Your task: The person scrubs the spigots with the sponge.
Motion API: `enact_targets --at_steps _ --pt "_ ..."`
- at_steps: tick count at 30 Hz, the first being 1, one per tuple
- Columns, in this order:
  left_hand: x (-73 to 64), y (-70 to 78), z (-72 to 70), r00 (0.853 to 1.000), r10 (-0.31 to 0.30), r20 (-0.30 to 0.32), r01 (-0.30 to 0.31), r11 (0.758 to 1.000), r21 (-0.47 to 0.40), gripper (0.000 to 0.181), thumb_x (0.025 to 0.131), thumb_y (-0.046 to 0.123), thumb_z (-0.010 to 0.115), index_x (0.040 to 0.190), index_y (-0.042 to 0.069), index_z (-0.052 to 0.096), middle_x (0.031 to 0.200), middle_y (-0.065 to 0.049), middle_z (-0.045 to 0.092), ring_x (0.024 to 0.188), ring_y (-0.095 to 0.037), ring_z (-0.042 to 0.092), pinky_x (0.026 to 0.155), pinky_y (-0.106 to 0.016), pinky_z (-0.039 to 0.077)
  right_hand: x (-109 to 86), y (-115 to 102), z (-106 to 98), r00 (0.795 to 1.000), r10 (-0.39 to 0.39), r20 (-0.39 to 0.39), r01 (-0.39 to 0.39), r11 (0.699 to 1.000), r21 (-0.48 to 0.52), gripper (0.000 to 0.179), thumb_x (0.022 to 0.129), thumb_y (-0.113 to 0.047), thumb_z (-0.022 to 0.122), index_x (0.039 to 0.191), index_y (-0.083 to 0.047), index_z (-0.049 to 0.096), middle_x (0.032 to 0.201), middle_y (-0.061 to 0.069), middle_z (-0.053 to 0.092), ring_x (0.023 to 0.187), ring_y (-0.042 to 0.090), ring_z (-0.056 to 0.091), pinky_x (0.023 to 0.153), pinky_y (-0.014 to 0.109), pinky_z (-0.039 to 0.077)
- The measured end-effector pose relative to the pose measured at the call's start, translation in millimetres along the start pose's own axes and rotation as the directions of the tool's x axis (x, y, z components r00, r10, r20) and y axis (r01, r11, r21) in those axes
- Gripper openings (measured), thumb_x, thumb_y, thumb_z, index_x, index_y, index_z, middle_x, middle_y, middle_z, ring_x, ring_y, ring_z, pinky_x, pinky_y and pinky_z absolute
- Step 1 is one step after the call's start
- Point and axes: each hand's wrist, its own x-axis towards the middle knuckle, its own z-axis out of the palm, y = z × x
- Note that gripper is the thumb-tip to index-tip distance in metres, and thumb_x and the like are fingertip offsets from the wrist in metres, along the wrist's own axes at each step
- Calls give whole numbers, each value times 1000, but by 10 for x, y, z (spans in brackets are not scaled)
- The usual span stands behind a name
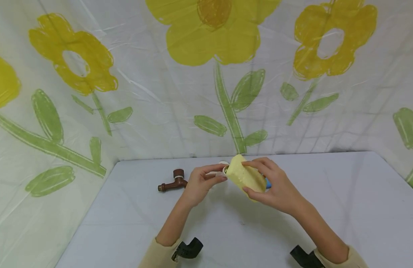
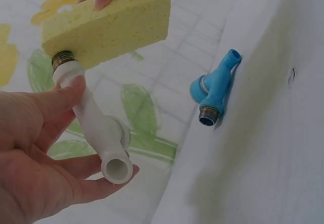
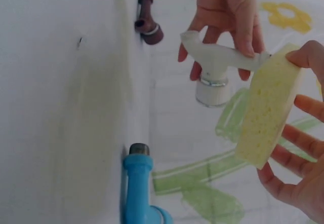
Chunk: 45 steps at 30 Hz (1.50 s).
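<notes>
A: What is the head view showing?
B: A person's left hand (image 1: 200, 184) is pinching a white tap (image 2: 93, 115), mostly hidden from this side, while the right hand (image 1: 278, 186) is gripping a yellow sponge (image 1: 245, 174). Both things are hanging above the table (image 1: 226, 230), near the middle of its far edge.
A: And around them?
B: A brown tap (image 1: 178, 182) is lying toward the far left corner. A blue tap (image 2: 216, 89) is peeking out behind the right hand, and a flowered sheet (image 1: 153, 111) is rising beyond the far edge.
A: The left wrist view next?
B: There the left thumb is pressing on the white tap's neck, with fingers supporting it near its open spout. The threaded end (image 2: 63, 58) is meeting a lower corner of the sponge; how firmly, one cannot tell. The blue tap is resting on the table, well apart from both.
A: And the right wrist view?
B: The right hand is clasping the sponge between thumb and spread fingers. The sponge is covering most of the white tap's threads. The brown and blue taps are lying apart from each other along the far edge, the blue one running out of the picture.
</notes>
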Motion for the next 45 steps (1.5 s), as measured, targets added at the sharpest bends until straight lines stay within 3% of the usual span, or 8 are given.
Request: enact_targets --at_steps 5,13,20,25,29,34,40,45 --pt "-8 27 3 999 -35 -2 35 998 57 39 99 5 73 137 0 69 133 -21 70 107 -28 76 67 -22 49 1 3 -12 1000 -22 -9 22 999 -25 61 79 -12 90 137 -16 68 123 4 64 102 17 60 73 31 57" --pt "-36 53 -30 997 -26 70 16 990 138 42 104 12 69 145 7 65 136 -16 68 127 -31 66 101 -42 60 6 10 -11 999 -48 -25 47 998 -46 64 77 -12 90 137 -17 68 124 3 64 115 25 62 80 42 61" --pt "-41 39 -48 991 -54 122 28 979 200 44 108 18 64 151 12 60 133 -12 65 123 -31 60 89 -33 61 13 21 -20 998 -61 -28 60 997 -57 65 77 -11 90 137 -17 67 124 3 64 113 25 62 78 40 61" --pt "-19 1 -77 987 -87 137 67 988 139 42 107 19 64 149 12 61 126 -13 59 108 -28 65 78 -31 62 25 32 -50 998 -62 -13 61 997 -36 62 77 -10 90 135 -15 68 123 4 64 108 22 63 76 35 61" --pt "5 -49 -100 981 -167 103 170 985 -27 34 109 15 61 138 -1 67 131 -18 63 104 -26 73 86 -33 64 28 25 -81 999 -44 7 44 999 -9 59 78 -11 89 133 -15 68 125 2 64 107 18 62 76 31 60" --pt "43 -128 -119 951 -306 47 307 914 -267 36 111 11 54 136 -14 61 132 -23 66 101 -18 75 93 -33 63 26 22 -111 999 -34 30 34 999 -15 58 78 -15 90 132 -16 67 126 1 63 111 17 61 77 32 60" --pt "68 -131 -162 890 -456 21 408 773 -485 55 105 0 61 155 -7 39 144 -27 54 107 -18 69 89 -29 62 17 58 -174 999 -36 31 37 999 -28 61 76 -13 92 131 -16 67 128 3 63 114 19 60 78 33 58" --pt "48 -75 -227 894 -439 92 413 726 -551 63 107 -4 52 164 -2 26 155 -27 43 122 -22 60 90 -28 62 6 83 -214 999 -31 29 33 998 -60 60 75 -12 91 131 -16 67 128 2 63 116 21 60 81 38 57"
